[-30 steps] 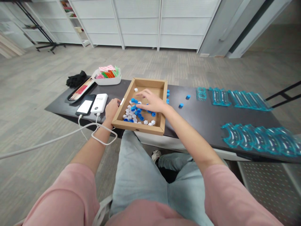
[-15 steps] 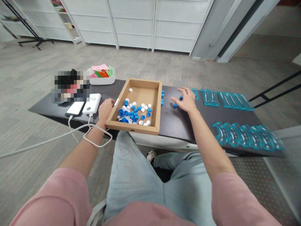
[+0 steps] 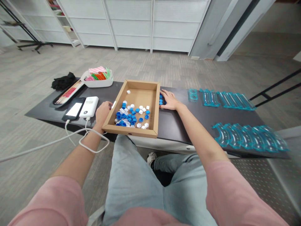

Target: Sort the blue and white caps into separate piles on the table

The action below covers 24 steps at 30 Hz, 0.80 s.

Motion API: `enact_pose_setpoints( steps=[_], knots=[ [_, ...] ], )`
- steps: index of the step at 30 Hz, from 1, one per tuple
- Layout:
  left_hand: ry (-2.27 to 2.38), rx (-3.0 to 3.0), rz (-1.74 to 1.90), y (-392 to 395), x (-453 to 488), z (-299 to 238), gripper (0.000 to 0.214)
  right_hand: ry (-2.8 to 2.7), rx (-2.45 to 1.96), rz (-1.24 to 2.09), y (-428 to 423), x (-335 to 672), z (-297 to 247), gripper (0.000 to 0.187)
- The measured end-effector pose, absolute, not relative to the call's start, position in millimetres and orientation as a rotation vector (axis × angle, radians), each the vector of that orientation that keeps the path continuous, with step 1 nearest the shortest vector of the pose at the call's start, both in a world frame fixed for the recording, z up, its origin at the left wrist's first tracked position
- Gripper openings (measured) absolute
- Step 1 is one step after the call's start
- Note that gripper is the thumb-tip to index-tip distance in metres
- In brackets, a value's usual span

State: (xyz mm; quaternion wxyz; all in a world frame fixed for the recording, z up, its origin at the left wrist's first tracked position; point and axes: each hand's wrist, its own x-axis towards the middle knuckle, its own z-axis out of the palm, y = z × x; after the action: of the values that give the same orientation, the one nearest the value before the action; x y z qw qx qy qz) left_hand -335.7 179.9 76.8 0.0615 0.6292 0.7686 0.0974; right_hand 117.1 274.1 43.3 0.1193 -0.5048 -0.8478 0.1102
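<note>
My right hand (image 3: 169, 100) lies low over the table, fingers spread and curved around several small blue hexagonal pieces (image 3: 161, 99) against the right outer wall of a shallow cardboard box (image 3: 142, 133). Its fingertips reach the box wall. My left hand (image 3: 102, 113) is beside the box's left wall with its fingers curled; what is in them, if anything, I cannot make out. Inside the box, blue hexagonal pieces (image 3: 127, 117) and white ones (image 3: 139, 125) lie mixed, mostly in the near half. One white piece (image 3: 128, 92) sits apart near the far left corner.
Rows of teal-edged clear plastic packs (image 3: 236, 100) line the table's right end, with curved ones (image 3: 246, 138) nearer. To the left are a power bank (image 3: 89, 106), a phone (image 3: 74, 109), a white cable (image 3: 61, 138), a long tray (image 3: 68, 94), black cloth (image 3: 63, 81) and a white basket (image 3: 100, 83).
My right hand has moved left to the box wall, and the loose blue pieces on the table are now gathered there. My left hand stays beside the box. The view has shifted slightly.
</note>
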Motion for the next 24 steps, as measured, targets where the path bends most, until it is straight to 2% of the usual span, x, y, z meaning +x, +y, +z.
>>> enact_pose_setpoints(
  steps=[2,7,11,19,24],
  knots=[
    [2.324,1.906,0.296,181,-337,75,0.028,-2.491,-1.426,0.315,276,112,43,0.113],
    [2.325,1.91,0.289,182,-337,74,0.031,-2.458,-1.471,0.196,265,105,45,0.067],
    [2.319,1.914,0.287,181,-336,76,0.032,-2.495,-1.451,0.151,252,100,47,0.043],
    [2.304,1.926,0.312,180,-334,78,0.032,-2.351,-1.638,0.021,212,102,53,0.026],
    [2.29,1.94,0.321,178,-332,80,0.033,-2.137,-1.728,0.086,205,111,52,0.014]
  ],
)
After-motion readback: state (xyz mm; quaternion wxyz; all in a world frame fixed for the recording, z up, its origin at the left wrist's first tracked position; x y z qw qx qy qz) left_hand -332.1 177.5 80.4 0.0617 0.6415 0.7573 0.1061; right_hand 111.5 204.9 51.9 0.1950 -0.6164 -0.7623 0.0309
